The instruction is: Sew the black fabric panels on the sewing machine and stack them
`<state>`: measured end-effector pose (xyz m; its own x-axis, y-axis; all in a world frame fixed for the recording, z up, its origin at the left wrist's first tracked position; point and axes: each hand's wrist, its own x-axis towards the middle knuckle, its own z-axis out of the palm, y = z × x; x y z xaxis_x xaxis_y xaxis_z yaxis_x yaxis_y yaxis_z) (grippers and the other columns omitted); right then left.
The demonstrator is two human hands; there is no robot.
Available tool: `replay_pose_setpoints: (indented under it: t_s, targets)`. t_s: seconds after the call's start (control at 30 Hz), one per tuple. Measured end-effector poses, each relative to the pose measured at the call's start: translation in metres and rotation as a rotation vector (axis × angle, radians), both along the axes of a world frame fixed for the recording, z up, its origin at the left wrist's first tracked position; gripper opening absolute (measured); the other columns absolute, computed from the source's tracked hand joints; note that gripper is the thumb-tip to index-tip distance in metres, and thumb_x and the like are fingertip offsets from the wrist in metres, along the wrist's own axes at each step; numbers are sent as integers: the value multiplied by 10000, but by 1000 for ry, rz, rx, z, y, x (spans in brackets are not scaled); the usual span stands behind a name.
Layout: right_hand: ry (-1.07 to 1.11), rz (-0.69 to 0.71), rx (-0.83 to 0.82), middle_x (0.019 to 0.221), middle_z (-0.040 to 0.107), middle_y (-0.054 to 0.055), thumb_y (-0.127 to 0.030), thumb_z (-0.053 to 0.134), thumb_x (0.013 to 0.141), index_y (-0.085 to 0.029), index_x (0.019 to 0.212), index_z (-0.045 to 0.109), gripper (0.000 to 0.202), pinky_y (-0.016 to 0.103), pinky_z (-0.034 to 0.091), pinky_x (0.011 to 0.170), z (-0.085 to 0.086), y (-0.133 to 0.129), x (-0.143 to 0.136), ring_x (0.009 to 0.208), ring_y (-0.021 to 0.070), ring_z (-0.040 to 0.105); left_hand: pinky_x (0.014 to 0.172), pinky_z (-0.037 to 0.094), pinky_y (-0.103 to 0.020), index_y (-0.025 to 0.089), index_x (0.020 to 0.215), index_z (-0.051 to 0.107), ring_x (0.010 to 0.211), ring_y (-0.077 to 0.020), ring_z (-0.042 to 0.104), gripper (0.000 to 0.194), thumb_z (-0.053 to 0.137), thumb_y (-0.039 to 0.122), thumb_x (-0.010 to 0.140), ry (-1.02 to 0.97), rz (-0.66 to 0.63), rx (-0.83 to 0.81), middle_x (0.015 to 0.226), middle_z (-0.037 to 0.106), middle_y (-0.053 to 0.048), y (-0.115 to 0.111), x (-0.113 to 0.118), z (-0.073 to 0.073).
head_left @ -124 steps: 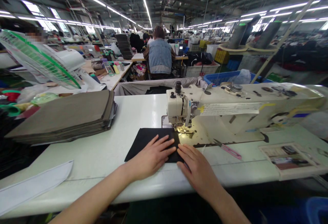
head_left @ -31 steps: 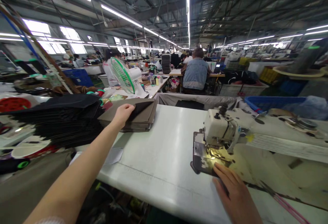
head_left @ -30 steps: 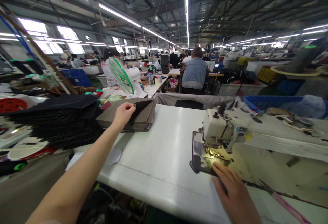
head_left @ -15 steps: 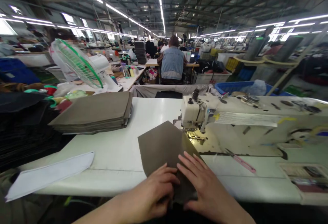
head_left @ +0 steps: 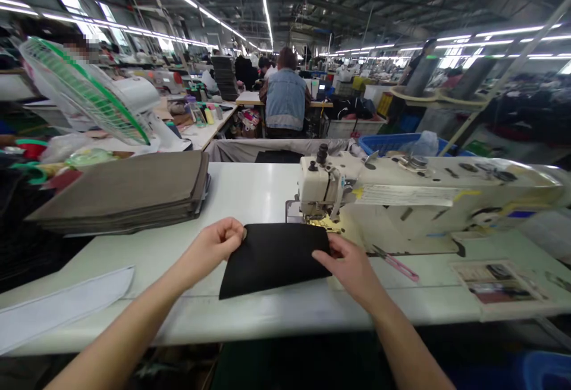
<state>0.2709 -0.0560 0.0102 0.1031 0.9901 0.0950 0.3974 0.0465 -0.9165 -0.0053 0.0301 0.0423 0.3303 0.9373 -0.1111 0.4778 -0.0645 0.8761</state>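
Observation:
A black piece of material (head_left: 276,259) is held at its upper corners over the white table (head_left: 191,313). My left hand (head_left: 220,240) pinches its upper left corner. At the right edge, my right hand (head_left: 345,262) grips it between thumb and fingers. Just behind the piece stands the sewing machine (head_left: 383,194), its needle area close to the upper right corner. A stack of grey-brown pieces (head_left: 129,182) lies on the table at the left.
Pink-handled scissors (head_left: 401,267) and a tray of small parts (head_left: 499,289) lie right. A white strip (head_left: 71,304) is at the front left. Behind are a green-rimmed fan (head_left: 89,90), a blue bin (head_left: 388,142) and a seated person in a denim vest (head_left: 285,101).
The grey-brown piece under my hands is replaced in view by a black face. Both hands have moved up and apart and now grip its edges. The view has shifted to the right.

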Motion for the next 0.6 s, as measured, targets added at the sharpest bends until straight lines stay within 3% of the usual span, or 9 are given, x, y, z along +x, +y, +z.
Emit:
replay_pose_setpoints:
  t_s: [0.1,0.23,0.33,0.43,0.6]
  targets:
    - [21,-61,-2,637,550,-69,-281,656,798,-180,1286,596,502,277,440,617,-26,20,-16,590,145,532,543,339,-262,217,657,492,551,-148,450,345,484,548,755,177,87,55,568,459,39,12,5,-12]
    - [-30,-35,-72,686,513,-87,-217,653,766,-214,1347,511,598,257,407,599,-45,9,-20,571,120,499,594,375,-304,230,648,491,633,-209,544,398,446,595,799,375,-14,74,624,557,-3,-5,7,-23]
    - [-41,-9,-101,701,559,-69,-234,632,790,-232,1167,582,380,254,411,584,-41,-8,-14,581,125,532,645,407,-314,238,692,499,679,-224,588,295,461,505,810,414,-1,163,684,616,-14,-23,6,-24]
    - [-25,-23,-77,745,625,-29,-283,612,826,-229,988,630,171,266,457,614,-29,-13,-12,622,140,587,641,411,-307,247,699,456,643,-215,585,284,415,468,874,451,106,228,638,585,3,-31,6,-20]
    - [-71,12,14,860,731,30,-260,565,879,-222,976,726,192,307,525,735,-26,0,-21,776,183,672,633,417,-305,241,771,473,673,-235,629,209,417,366,930,618,205,281,675,627,-25,-30,13,-23]
